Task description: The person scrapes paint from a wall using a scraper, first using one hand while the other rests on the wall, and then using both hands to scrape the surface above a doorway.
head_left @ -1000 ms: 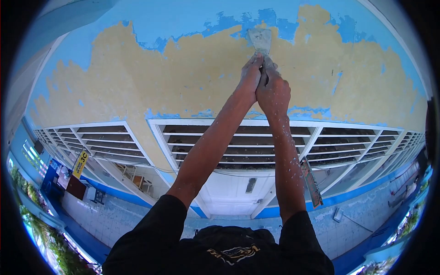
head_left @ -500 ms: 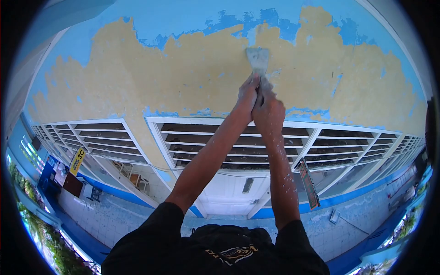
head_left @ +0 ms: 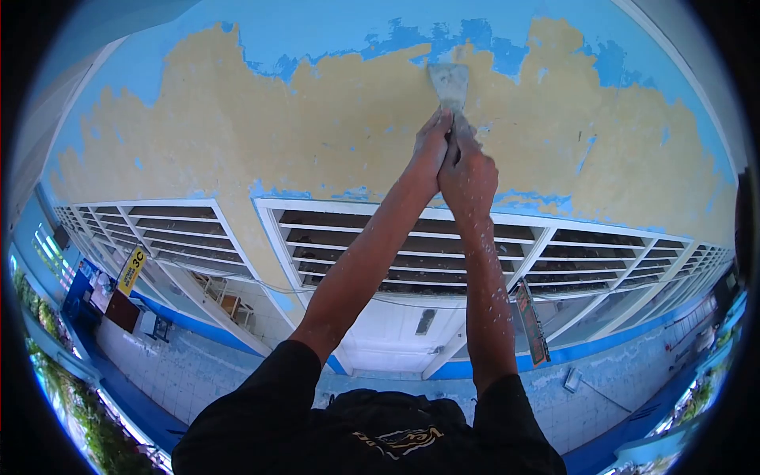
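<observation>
A wide-bladed paint scraper (head_left: 450, 81) points upward against the wall (head_left: 340, 119), its blade edge just below a ragged border of blue paint (head_left: 483, 39). Both hands are wrapped round its handle, which they mostly hide. My left hand (head_left: 431, 146) grips from the left side, and my right hand (head_left: 469, 168) closes on it from the right, slightly lower. Pale flecks dot my right forearm. Around the blade the wall is bare tan, with small blue patches left on it.
White-framed louvred windows (head_left: 404, 245) run below the scraped area, above a white door (head_left: 396, 340). A yellow sign (head_left: 132, 271) hangs at left and a dark sign (head_left: 533, 324) at right. A long-handled tool (head_left: 574, 378) lies on the tiled floor (head_left: 507, 404).
The scraper and both hands have moved a little up the wall, bringing the blade closer to the blue paint edge. Both hands keep their grip.
</observation>
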{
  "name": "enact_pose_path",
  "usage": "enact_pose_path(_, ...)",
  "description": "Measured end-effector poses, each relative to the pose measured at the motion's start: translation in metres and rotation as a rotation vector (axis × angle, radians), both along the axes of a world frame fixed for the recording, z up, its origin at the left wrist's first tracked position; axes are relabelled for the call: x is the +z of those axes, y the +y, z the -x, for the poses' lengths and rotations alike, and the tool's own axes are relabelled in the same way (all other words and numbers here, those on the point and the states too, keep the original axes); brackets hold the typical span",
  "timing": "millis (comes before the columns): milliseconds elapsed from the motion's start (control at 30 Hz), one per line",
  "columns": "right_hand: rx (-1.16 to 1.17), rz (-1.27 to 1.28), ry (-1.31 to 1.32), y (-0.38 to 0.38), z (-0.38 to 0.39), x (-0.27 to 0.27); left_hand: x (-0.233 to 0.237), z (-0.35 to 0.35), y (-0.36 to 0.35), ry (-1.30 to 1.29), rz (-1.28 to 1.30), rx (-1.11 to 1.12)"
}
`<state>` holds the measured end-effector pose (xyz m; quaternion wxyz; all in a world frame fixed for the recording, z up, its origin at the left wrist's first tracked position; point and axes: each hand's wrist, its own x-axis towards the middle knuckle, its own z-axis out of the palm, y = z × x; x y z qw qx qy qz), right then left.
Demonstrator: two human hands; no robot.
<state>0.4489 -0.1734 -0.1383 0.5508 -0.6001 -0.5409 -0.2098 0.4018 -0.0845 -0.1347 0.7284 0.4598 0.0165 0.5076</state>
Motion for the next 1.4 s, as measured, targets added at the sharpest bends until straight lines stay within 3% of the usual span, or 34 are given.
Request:
enact_pose_path(100, 0.010, -0.021, -0.005, 0.002, 0.001, 0.003, 0.012, 0.003, 0.003, 0.054, -0.031, 0.060)
enact_pose_path(233, 0.047, -0.075, -0.010, -0.002, 0.006, -0.024, -0.020, 0.006, -0.009, 0.039, 0.098, 0.028)
enact_pose_path(400, 0.016, -0.046, -0.018, 0.004, 0.005, -0.006, -0.002, 0.008, 0.002, 0.012, 0.015, -0.008)
enact_pose_path(533, 0.025, -0.013, 0.022, 0.001, 0.009, -0.023, -0.018, 0.009, -0.006, 0.022, 0.061, 0.015)
enact_pose_path(733, 0.023, -0.060, -0.014, 0.011, 0.009, 0.020, 0.026, 0.012, 0.009, 0.029, -0.032, 0.002)
enact_pose_path(933, 0.039, -0.033, 0.019, 0.004, 0.015, -0.009, 0.000, 0.015, -0.006, 0.037, 0.103, 0.073)
enact_pose_path(1400, 0.036, -0.009, -0.005, 0.007, 0.017, 0.020, 0.022, 0.018, 0.010, 0.030, -0.005, 0.064)
